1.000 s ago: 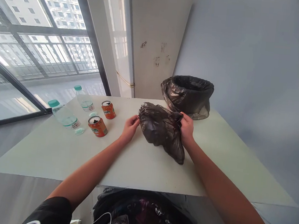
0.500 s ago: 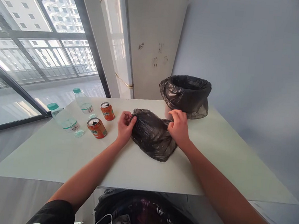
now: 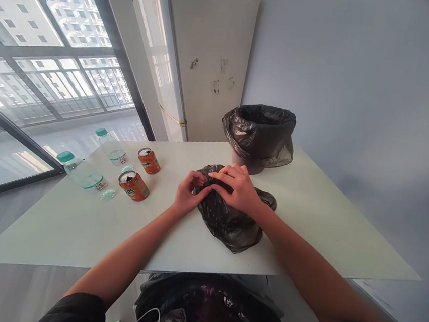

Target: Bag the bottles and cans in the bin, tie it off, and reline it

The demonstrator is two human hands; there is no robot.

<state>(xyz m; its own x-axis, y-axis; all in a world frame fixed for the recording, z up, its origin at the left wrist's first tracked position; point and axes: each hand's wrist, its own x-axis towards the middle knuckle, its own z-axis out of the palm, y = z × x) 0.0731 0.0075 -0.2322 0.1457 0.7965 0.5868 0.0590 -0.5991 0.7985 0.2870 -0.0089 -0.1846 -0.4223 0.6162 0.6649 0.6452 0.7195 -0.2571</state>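
A crumpled black plastic bag (image 3: pixel 233 223) lies on the pale table (image 3: pixel 306 230) in front of me. My left hand (image 3: pixel 188 194) is closed on the bag's top left edge. My right hand (image 3: pixel 236 188) has crossed over beside it, fingers curled and pressed on the bag's gathered top. Both hands meet above the bag.
A bin lined with a black bag (image 3: pixel 259 135) stands just behind. Two orange cans (image 3: pixel 132 185) (image 3: pixel 148 160) and two clear bottles with green caps (image 3: pixel 82 173) (image 3: pixel 111 147) sit at the left. A white fridge (image 3: pixel 194 58) and a large window are beyond the table.
My hands were apart, holding the bag spread open at its two sides. They came together over the bag, which now lies bunched and lower on the table.
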